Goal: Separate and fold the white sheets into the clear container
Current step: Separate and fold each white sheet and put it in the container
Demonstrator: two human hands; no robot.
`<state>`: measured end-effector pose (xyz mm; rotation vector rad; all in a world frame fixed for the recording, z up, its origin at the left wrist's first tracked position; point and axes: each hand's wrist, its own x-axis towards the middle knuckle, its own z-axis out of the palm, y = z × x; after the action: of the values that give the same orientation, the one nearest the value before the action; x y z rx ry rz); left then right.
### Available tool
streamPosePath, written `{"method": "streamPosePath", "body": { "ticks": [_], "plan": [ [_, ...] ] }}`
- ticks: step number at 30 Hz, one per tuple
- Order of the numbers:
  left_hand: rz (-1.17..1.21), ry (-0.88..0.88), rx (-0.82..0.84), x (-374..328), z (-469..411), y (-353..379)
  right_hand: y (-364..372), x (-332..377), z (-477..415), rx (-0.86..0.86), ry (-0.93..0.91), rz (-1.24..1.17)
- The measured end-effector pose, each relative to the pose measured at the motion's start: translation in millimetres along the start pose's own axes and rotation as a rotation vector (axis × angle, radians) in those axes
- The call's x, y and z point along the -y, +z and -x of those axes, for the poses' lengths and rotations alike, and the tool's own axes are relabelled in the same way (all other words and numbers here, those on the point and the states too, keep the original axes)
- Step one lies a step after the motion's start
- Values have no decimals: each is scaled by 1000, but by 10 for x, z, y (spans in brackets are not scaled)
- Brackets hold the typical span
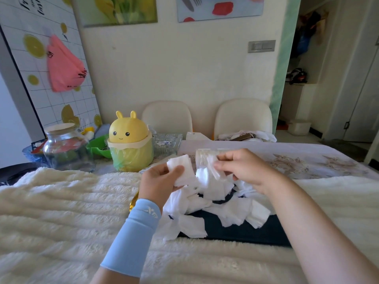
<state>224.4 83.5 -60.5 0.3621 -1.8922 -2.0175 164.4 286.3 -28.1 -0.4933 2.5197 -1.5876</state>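
Fluffy cream blanket [61, 201] covers the near table, with a heap of white sheets [217, 214] at centre on a dark mat [246, 230]. The left hand [160, 181] pinches one sheet and the right hand [244, 169] pinches another, pulled apart, seemingly to peel layers. At 11 o'clock a cut-glass dish [167, 143], possibly the clear container, is crowded by a yellow bin [131, 144]; a glass jar [65, 150] stands at 10 o'clock.

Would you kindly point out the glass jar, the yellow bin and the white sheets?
glass jar [65, 154]: head view, its clear belly.
yellow bin [128, 130]: head view, its domed lid.
white sheets [233, 214]: head view, one loose sheet in the pile.
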Motion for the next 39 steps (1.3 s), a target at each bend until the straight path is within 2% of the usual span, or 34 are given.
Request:
{"method": "streamPosePath", "body": {
  "ticks": [3, 5, 10, 19, 24, 28, 30, 32, 34, 39],
  "plan": [
    [92, -33, 55, -46, 45, 52, 64, 73, 18, 52, -17, -302],
    [100, -43, 115, -55, 78, 87, 162, 108, 17, 46, -23, -373],
    [4, 22, 96, -35, 96, 98, 329, 164, 55, 2, -64, -266],
    [-239, 119, 16, 9, 22, 19, 358, 204, 93, 56, -56, -84],
    [26, -16, 114, -13, 33, 3, 310, 174, 47, -15, -9, -115],
    [164, -144, 97, -11, 11, -11, 251, 155, 42, -103, 18, -133],
    [180, -173, 104, -1, -6, -27, 193, 190, 58, -115, -15, -191],
    [174, -177, 136, 3, -5, -36, 186, 246, 88, -29, -49, -282],
    [162, -170, 180, 8, 6, -30, 245, 279, 106, 28, -54, -271],
    [220, -154, 268, -19, 50, -10, 384, 278, 136, -75, 20, -163]
  ]
}}
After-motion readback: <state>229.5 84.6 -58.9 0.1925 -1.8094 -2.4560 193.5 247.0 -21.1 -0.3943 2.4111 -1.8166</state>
